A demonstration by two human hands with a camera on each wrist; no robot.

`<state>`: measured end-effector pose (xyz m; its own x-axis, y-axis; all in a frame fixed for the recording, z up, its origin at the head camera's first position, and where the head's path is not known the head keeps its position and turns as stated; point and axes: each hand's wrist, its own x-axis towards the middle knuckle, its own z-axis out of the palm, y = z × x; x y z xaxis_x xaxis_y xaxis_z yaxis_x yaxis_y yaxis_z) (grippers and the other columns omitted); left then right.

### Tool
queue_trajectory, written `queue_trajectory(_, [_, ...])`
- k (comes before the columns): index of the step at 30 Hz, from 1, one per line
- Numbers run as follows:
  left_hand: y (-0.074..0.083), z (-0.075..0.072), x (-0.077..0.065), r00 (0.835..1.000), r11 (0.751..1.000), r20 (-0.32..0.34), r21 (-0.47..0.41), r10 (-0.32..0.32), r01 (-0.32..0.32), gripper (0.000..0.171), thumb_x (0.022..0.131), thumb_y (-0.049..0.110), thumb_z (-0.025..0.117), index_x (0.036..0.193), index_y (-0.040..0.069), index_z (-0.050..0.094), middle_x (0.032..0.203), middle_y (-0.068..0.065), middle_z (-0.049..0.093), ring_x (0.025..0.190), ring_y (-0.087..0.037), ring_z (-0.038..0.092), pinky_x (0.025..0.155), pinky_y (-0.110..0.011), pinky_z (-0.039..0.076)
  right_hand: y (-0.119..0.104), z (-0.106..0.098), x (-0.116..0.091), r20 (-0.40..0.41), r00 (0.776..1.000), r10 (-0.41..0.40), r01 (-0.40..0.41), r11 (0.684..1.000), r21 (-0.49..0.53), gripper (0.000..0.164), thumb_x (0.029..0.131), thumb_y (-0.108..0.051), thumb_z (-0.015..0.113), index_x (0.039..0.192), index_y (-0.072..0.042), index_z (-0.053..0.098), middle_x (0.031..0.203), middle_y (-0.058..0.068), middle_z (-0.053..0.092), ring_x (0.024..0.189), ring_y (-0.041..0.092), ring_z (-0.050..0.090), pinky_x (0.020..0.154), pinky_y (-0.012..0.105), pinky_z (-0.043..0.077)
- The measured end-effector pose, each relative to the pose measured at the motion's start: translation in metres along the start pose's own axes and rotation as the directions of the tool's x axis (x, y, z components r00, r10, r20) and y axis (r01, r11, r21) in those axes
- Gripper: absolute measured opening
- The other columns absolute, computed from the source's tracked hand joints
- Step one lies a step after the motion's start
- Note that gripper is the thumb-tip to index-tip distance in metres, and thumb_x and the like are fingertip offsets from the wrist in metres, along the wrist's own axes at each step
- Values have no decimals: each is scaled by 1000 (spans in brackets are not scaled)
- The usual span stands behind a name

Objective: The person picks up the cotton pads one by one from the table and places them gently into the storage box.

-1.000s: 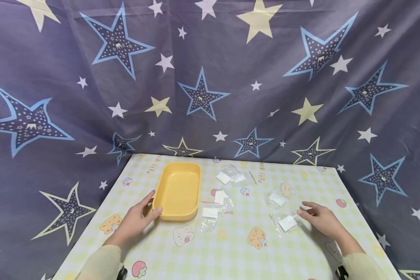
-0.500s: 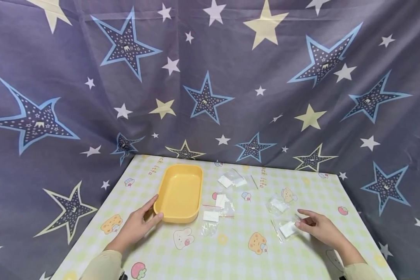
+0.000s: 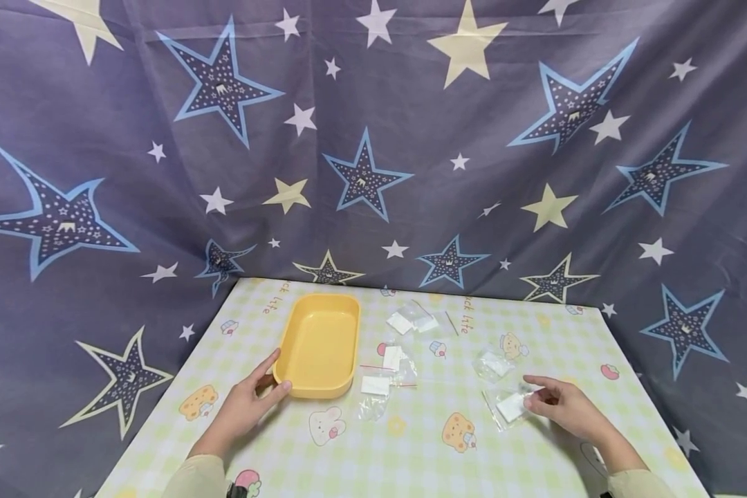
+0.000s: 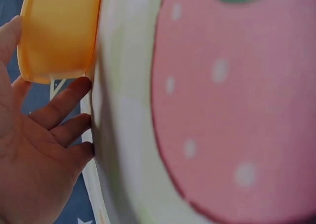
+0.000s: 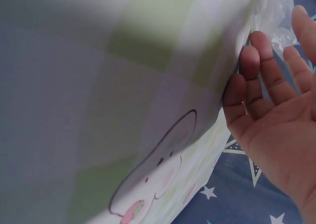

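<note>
A yellow rectangular tray (image 3: 320, 349) lies on the left part of the table. My left hand (image 3: 243, 408) touches its near left corner, thumb at the front wall and index finger along the side; in the left wrist view the other fingers are loosely extended at the tabletop. Over on the right, a small clear plastic bag (image 3: 501, 413) with a white rectangular piece inside lies flat. My right hand (image 3: 563, 408) is at its right end, the thumb overlapping it and the index finger extended past it, with a gap between them. Just behind lies a similar bag (image 3: 494, 364).
Between the tray and the right-hand bags, more small clear bags lie in the middle: a near one (image 3: 375, 387), another overlapping it (image 3: 393, 357), and a pair (image 3: 413, 319) farther back. A star-patterned curtain (image 3: 373, 104) stands behind the table (image 3: 411, 456).
My right hand has moved left and slightly down, from beside the nearest right bag to over its right end. The left hand stays at the tray corner; the head view has shifted slightly.
</note>
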<state>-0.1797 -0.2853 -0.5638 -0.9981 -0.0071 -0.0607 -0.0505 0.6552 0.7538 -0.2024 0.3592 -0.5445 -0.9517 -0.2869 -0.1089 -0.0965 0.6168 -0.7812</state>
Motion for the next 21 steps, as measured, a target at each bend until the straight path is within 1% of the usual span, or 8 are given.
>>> queue_trajectory(5, [2, -2, 1, 1000, 1000, 10, 4, -14, 14, 85, 99, 67, 65, 170, 43, 25, 152, -18, 64, 149, -44, 52, 127, -70, 28, 4, 3, 0, 6, 1000, -19, 18, 1000, 15, 62, 100, -21, 77, 151, 7, 54, 104, 10, 77, 87, 0, 67, 76, 20, 56])
queue_trajectory(9, [1, -2, 1, 1000, 1000, 16, -1, -27, 27, 85, 98, 68, 66, 169, 44, 26, 151, -19, 64, 148, -44, 53, 127, -71, 28, 2, 5, 0, 0, 1000, -14, 14, 999, 36, 61, 99, -18, 77, 150, 8, 55, 103, 11, 76, 85, 0, 67, 74, 20, 56])
queue_trajectory(10, [2, -1, 1, 1000, 1000, 18, 2, -24, 24, 86, 98, 68, 66, 170, 43, 25, 151, -20, 64, 148, -45, 53, 126, -72, 28, 1, 6, 0, -4, 1000, -12, 12, 999, 39, 61, 99, -17, 77, 149, 8, 55, 103, 11, 76, 84, 1, 66, 74, 20, 56])
queue_trajectory(13, [2, 0, 0, 999, 999, 21, -5, -37, 37, 86, 97, 68, 66, 169, 44, 26, 152, -19, 63, 149, -45, 51, 126, -72, 27, -2, 8, -1, -13, 1000, 10, -9, 999, 49, 60, 98, -17, 78, 149, 7, 56, 103, 12, 75, 83, 2, 65, 72, 20, 55])
queue_trajectory(17, [1, 0, 0, 999, 999, 17, -10, -37, 38, 86, 97, 69, 66, 169, 45, 26, 152, -17, 64, 150, -44, 50, 127, -71, 27, -5, 10, -1, -30, 998, 47, -45, 998, 53, 59, 97, -17, 79, 148, 5, 58, 101, 11, 74, 83, 3, 64, 72, 21, 55])
queue_trajectory(21, [0, 0, 1, 1000, 1000, 11, -11, -28, 28, 86, 98, 68, 66, 169, 44, 25, 151, -17, 64, 149, -43, 53, 127, -70, 30, -4, 11, 0, -51, 997, 59, -57, 997, 46, 58, 97, -17, 80, 147, 3, 60, 100, 10, 73, 82, 3, 63, 71, 21, 54])
